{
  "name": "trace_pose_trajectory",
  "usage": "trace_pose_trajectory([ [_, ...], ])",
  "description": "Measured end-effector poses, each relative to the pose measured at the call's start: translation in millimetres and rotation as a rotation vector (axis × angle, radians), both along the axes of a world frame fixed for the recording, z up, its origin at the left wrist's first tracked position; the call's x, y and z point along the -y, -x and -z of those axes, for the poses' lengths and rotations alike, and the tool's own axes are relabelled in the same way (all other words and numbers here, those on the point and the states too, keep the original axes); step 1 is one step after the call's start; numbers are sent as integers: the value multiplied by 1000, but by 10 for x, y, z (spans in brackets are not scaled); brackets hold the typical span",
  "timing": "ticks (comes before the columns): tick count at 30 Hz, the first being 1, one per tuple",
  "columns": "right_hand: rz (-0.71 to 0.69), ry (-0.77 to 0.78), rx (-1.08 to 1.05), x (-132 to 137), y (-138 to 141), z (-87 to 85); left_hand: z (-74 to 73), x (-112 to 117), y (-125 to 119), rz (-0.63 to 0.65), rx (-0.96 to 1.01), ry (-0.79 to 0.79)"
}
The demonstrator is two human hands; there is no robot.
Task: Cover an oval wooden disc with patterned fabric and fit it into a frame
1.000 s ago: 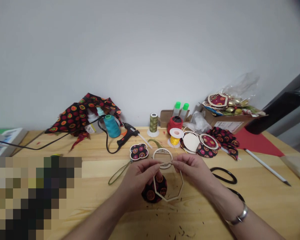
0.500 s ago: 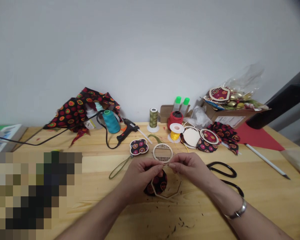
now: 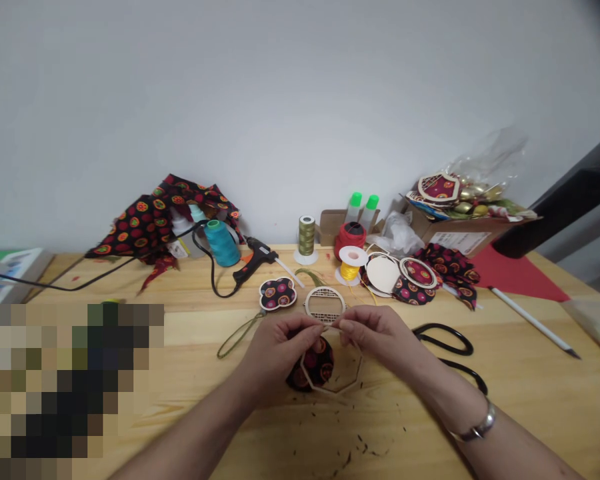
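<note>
A thin pale frame with several straight sides point(image 3: 336, 392), seemingly wooden, hangs between my hands over the table. My left hand point(image 3: 285, 343) pinches its upper left part with thumb and forefinger. On the other side, my right hand point(image 3: 367, 330) pinches near its top right corner, close to my left fingertips. Any thread or small part between the fingertips is too small to make out. A dark patterned fabric piece point(image 3: 320, 367) shows below my left hand, partly behind the frame. Just beyond my fingers lies a round wooden lattice ring point(image 3: 325, 305).
Left of the ring lie a fabric-covered flower shape point(image 3: 278, 294) with a green cord loop and a glue gun point(image 3: 257, 259). Thread spools point(image 3: 307, 237) stand along the wall. Black scissor handles point(image 3: 445, 339) are beside my right forearm. A white pencil point(image 3: 533, 321) lies at right.
The frame has tilted and risen slightly between my hands, so its outline shows more fully. My fingertips have shifted a little; both hands keep their pinch.
</note>
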State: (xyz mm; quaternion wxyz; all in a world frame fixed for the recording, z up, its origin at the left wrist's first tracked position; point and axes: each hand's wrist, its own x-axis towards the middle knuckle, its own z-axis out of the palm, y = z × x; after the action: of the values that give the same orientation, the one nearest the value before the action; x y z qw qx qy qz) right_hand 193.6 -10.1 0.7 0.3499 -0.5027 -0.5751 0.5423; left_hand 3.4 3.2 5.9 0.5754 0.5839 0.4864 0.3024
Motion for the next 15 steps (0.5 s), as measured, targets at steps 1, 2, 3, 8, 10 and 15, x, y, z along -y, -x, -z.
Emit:
trace_pose_trajectory([
  [1,5,9,-13,0,3,-5,5,-5,4,-21,12,-5],
  [2,12,16,-21,0,7,-8,7,-9,7,-40,25,-11],
  [3,22,16,-23,-2,10,-8,7,-10,9,-52,36,-14],
  [8,75,-52,0,-2,13,14,-12,6,8,-72,43,-21],
  [10,90,-71,8,3,11,18,-13,15,9,-64,23,-36],
  [15,101,-90,8,19,20,-2,-7,18,15,-62,6,-65],
])
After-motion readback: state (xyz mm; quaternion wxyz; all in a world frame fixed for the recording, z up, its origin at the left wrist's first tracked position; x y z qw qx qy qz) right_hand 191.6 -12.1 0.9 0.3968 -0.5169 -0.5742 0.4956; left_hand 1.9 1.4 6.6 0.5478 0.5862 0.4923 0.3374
